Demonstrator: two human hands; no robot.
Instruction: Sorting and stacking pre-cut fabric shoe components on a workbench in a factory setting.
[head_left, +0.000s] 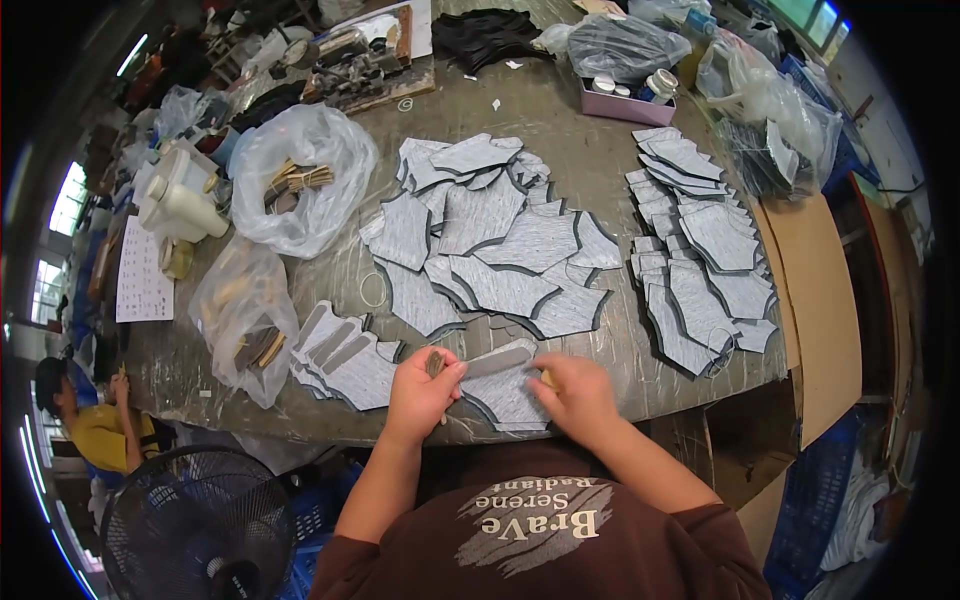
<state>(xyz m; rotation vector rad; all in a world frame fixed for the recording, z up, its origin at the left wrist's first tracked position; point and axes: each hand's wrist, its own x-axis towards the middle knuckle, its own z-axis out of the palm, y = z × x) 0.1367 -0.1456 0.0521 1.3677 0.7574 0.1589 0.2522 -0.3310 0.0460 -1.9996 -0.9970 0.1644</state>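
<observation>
Before me I have a wide, dark worktable [180,370], which carries all the cut pieces. In its middle lies a large heap of grey panels [490,220] with curved, dark edges, overlapping in many directions. To the right I see a long overlapping stack [715,240] of similar panels, arranged more orderly. On the left there are two translucent plastic bags [345,200], with brownish bundles inside. Nearer, a small fan of panels [370,380] bears dark grey strips. The single panel [508,402] lies at the near table edge, between my two hands. My right hand [575,395] is curled at its right side; I cannot tell whether the fingers grip something. My left hand [422,395] is closed on a small brownish bundle [434,363], its thumb at the left end of a grey strip [500,360] lying across the panel's top
</observation>
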